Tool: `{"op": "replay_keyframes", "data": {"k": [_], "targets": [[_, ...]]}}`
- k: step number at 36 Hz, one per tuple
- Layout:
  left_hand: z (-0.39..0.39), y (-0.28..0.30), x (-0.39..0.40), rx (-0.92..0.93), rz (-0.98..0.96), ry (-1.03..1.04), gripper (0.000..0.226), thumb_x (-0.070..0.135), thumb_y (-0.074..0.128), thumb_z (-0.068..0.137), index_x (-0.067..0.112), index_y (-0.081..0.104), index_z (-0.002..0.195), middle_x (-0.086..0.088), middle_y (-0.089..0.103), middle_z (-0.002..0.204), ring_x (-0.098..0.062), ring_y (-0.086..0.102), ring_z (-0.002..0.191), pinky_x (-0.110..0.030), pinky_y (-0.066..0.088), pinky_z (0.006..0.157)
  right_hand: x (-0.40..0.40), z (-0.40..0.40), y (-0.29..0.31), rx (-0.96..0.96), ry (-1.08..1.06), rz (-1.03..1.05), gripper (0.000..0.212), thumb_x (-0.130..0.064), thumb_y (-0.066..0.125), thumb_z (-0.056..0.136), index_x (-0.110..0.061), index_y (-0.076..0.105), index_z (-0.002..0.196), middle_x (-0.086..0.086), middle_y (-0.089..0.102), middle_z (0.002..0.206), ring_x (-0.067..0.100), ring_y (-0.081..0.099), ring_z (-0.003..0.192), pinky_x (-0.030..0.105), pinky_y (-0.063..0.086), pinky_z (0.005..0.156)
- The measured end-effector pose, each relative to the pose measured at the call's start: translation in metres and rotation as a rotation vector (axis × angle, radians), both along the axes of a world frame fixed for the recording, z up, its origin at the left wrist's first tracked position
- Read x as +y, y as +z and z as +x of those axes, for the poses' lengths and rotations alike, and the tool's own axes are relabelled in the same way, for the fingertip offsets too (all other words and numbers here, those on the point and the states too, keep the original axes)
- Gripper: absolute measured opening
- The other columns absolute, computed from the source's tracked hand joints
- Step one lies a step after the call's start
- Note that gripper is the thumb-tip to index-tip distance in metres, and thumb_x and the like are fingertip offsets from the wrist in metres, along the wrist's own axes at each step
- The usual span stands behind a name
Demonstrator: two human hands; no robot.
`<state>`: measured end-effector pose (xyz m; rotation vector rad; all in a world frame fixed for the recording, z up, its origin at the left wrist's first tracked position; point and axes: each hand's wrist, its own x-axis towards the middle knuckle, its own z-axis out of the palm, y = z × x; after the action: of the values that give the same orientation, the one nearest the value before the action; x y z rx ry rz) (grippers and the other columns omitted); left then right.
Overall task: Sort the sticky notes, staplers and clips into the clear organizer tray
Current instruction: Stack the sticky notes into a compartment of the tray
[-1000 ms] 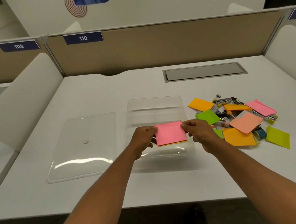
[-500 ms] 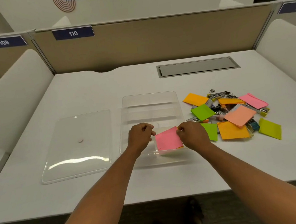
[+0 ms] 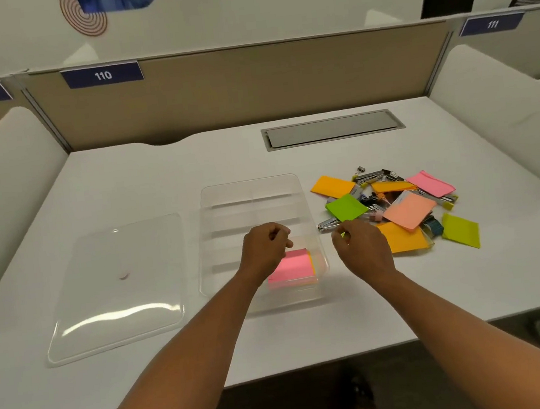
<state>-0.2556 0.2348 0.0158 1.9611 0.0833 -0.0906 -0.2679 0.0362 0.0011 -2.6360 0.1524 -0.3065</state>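
The clear organizer tray [image 3: 250, 189] lies mid-table with several empty compartments. A pink sticky-note pad [image 3: 293, 266] on an orange pad rests in its near right compartment. My left hand [image 3: 266, 248] hovers just above the tray beside the pad, fingers curled, holding nothing. My right hand [image 3: 359, 245] hangs right of the tray, fingers curled and empty, near the pile. The pile [image 3: 395, 204] on the right mixes orange, green, pink and peach sticky notes, metal staplers [image 3: 370, 177] and binder clips [image 3: 360, 170].
The tray's clear lid [image 3: 117, 287] lies flat to the left. A grey cable hatch [image 3: 332, 128] sits at the back of the white desk. White side panels and a beige divider enclose the desk.
Both hands lowered the pink and orange pads into the tray's near right compartment and let go. My right hand has drawn away to the right, toward the pile.
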Motion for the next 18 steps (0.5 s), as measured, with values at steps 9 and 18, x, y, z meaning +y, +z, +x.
{"op": "replay_keyframes", "data": {"k": [9,18], "targets": [[0.017,-0.001,-0.076,-0.053,0.038,-0.19,0.016,0.015,0.056,0.092,0.011,0.071,0.097,-0.005,0.073,0.077,-0.016,0.067,0.062,-0.033,0.058,0.064,-0.068,-0.002,-0.008,0.07,-0.102,0.041,0.02,-0.026,0.056,0.093,-0.015,0.069,0.104,0.006,0.069,0.101,0.024,0.061,0.092,0.029,0.041,0.07],[0.043,-0.009,-0.139,-0.063,0.175,-0.168,0.02,0.02,0.058,0.09,0.012,0.072,0.102,-0.007,0.073,0.102,-0.024,0.066,0.097,-0.036,0.052,0.087,-0.136,0.023,-0.011,0.131,-0.134,0.023,0.03,-0.03,0.059,0.091,-0.016,0.063,0.117,0.009,0.066,0.107,0.025,0.061,0.096,0.032,0.044,0.073]]}}
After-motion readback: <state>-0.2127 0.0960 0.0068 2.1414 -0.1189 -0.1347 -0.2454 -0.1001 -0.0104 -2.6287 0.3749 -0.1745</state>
